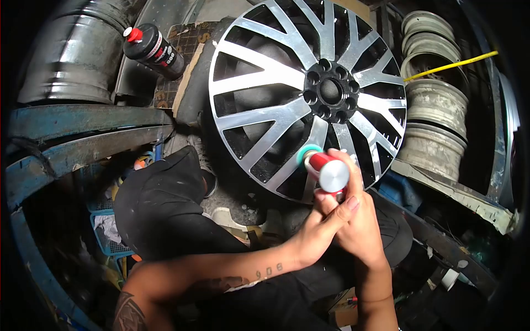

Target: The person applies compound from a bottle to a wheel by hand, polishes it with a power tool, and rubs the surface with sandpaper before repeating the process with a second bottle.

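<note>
A red mini polisher (320, 163) with a silver end cap and a teal pad is in both my hands. Its pad meets a lower spoke of a large black-and-silver alloy wheel (287, 118). My right hand (360, 229) wraps around the tool from the right, with a finger along its body. From the left, my left hand (316, 234) closes around the handle, its thumb lying over the right hand. Most of the handle is hidden by my fingers. The wheel's spokes are shiny, with dark gaps between them and a black hub.
A black bottle with a red and white cap (153, 51) stands at the upper left, near a large metal drum (72, 55). Stacked rims (433, 110) and a yellow rod (452, 65) are on the right. Blue metal beams (83, 124) run along the left. My knees flank the wheel's lower side.
</note>
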### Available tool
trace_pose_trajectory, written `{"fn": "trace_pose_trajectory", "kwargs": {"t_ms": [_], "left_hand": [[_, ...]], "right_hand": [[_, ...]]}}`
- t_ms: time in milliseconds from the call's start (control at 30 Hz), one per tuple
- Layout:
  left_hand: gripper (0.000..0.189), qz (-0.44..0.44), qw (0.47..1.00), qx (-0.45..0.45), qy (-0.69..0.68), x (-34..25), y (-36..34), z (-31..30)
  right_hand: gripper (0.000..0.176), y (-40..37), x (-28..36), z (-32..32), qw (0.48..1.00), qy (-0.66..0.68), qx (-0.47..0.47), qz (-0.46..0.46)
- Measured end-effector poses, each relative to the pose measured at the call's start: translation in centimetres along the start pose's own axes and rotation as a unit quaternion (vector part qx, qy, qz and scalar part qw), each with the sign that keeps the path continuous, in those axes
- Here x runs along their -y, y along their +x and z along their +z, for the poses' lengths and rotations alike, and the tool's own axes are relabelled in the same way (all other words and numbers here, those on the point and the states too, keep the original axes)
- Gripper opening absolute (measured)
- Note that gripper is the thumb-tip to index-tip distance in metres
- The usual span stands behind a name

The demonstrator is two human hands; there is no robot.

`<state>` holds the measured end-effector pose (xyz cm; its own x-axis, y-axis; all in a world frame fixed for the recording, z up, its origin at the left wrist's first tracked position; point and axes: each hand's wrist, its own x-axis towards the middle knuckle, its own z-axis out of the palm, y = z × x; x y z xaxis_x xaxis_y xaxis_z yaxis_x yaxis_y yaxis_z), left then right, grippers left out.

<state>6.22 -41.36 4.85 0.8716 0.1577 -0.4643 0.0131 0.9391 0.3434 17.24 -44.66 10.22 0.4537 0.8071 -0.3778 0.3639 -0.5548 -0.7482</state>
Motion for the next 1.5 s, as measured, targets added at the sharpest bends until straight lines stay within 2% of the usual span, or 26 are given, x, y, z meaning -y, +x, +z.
{"fn": "trace_pose_trajectory", "kwargs": {"t_ms": [67, 100, 200, 233, 333, 433, 467, 633, 733, 967, 1067, 1200, 1300, 1433, 1500], "left_hand": [[0.068, 0.036, 0.999, -0.035, -0.011, 0.2, -1.1, 0.7], [0.067, 0.059, 0.997, -0.055, 0.004, -0.1, -1.3, 1.2], [0.066, 0.132, 0.983, -0.115, 0.05, -0.3, -1.7, 2.2], [0.066, 0.147, 0.979, -0.124, 0.061, -0.4, -1.1, 2.2], [0.066, 0.123, 0.987, -0.076, 0.07, -0.8, 1.4, 1.7], [0.065, 0.104, 0.991, -0.045, 0.074, -1.1, 2.8, 1.6], [0.065, 0.103, 0.991, -0.043, 0.076, -1.0, 2.9, 1.7], [0.064, 0.12, 0.988, -0.072, 0.064, 0.0, 0.6, 2.2], [0.064, 0.128, 0.986, -0.087, 0.065, 0.2, -0.9, 2.4], [0.063, 0.115, 0.99, -0.052, 0.062, 0.2, 0.8, 2.2], [0.062, 0.11, 0.991, -0.048, 0.059, 0.1, 0.9, 1.9], [0.062, 0.097, 0.993, -0.032, 0.057, -0.1, 2.0, 2.0], [0.062, 0.092, 0.993, -0.021, 0.076, -0.7, 3.2, 1.9], [0.061, 0.138, 0.985, -0.064, 0.084, 0.1, 1.7, 1.8], [0.064, 0.105, 0.984, -0.107, 0.091, 0.5, -0.2, 1.6]], "right_hand": [[0.064, -0.1, 0.5, 0.2, 0.998, 0.032, 0.044, 0.014], [0.064, -0.1, 0.7, 0.3, 0.998, 0.024, 0.064, -0.011], [0.062, 0.1, 0.4, 0.5, 0.998, 0.013, 0.053, -0.028], [0.062, 0.4, 0.7, 0.3, 0.999, 0.018, 0.045, 0.014], [0.063, 1.2, 0.4, -0.4, 0.999, 0.031, -0.024, 0.024], [0.063, 1.8, -0.7, -0.2, 0.995, 0.008, -0.082, -0.052], [0.061, 1.3, 0.0, -0.6, 0.998, 0.041, -0.055, 0.014], [0.063, 0.8, -0.1, 0.0, 0.998, 0.064, 0.015, 0.01], [0.064, 0.4, 0.5, 0.3, 0.996, 0.034, 0.083, 0.0], [0.065, 0.5, 0.5, 0.1, 0.999, 0.037, -0.005, 0.022], [0.065, 0.3, 0.6, 0.1, 0.999, 0.014, 0.041, -0.006], [0.067, 1.0, -0.4, -0.5, 0.999, 0.04, -0.014, 0.0], [0.069, 2.1, -2.0, -0.6, 0.995, 0.026, -0.082, -0.044], [0.069, 1.4, -0.8, -0.4, 0.999, 0.042, -0.023, -0.006], [0.07, 0.7, -0.6, 0.3, 0.999, 0.038, 0.02, -0.014]]}}
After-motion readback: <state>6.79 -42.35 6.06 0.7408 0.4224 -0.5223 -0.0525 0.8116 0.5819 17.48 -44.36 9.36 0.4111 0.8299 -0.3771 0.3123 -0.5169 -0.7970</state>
